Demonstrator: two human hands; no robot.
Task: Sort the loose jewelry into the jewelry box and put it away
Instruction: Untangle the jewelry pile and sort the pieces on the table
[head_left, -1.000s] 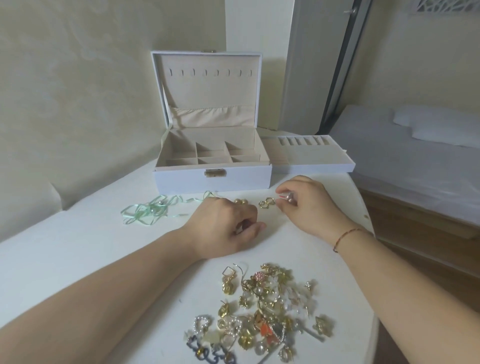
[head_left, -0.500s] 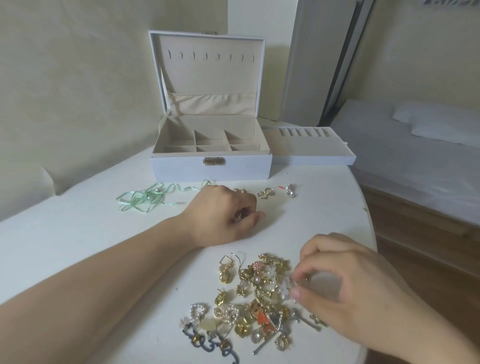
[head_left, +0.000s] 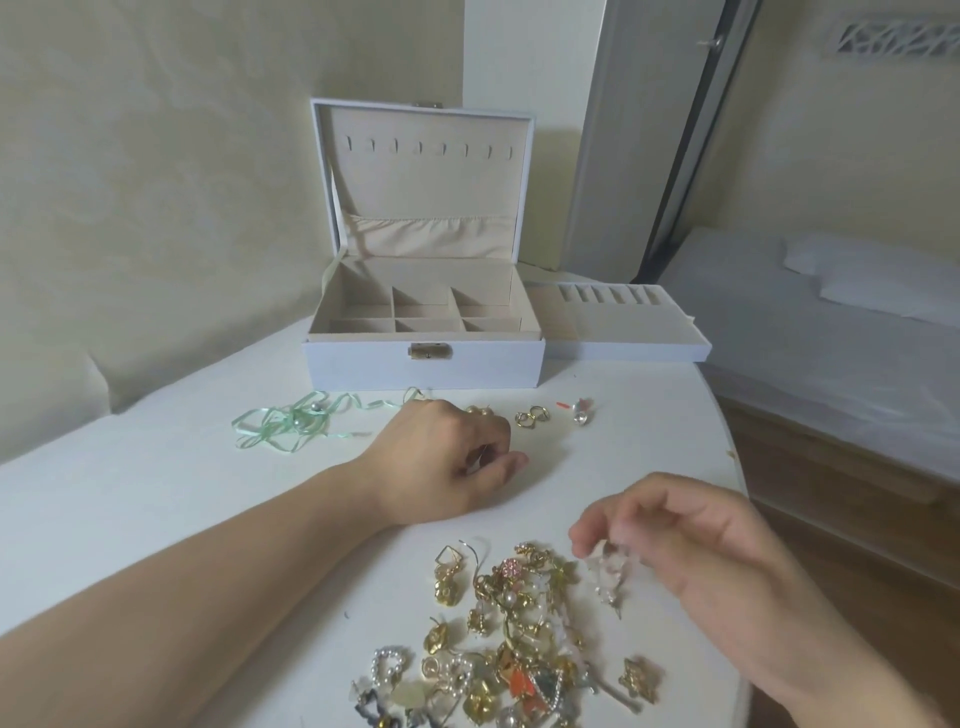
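The left hand (head_left: 447, 462) rests knuckles-up on the white tabletop (head_left: 130, 509), forearm running in from the lower left, its fingers curled under with the thumb tip touching the surface; something thin shows between thumb and fingers, but I cannot tell what it is or whether it is truly gripped. The right hand (head_left: 691, 540) hovers just above the near pile, fingers bent down, and its fingertips (head_left: 584, 535) pinch a clear crystal earring (head_left: 608, 571) that dangles below them, long axis roughly vertical, its lower end just over the tabletop. Directly beneath and toward the left hand's forearm lies the heap of loose jewelry (head_left: 509, 639), gold pieces, pearls and an orange charm tangled together, with one gold piece (head_left: 640, 678) lying apart under the right wrist. Beyond the left hand's knuckles sit a small gold earring pair (head_left: 532, 417) and, farther right, a clear earring with a red tip (head_left: 579, 410); a mint green ribbon (head_left: 291, 423) sprawls beyond the left forearm. Past all these stands the white jewelry box (head_left: 426, 364), lid upright, latch facing the hands, long side across the view, with its removable tray (head_left: 623, 332) touching its right end.
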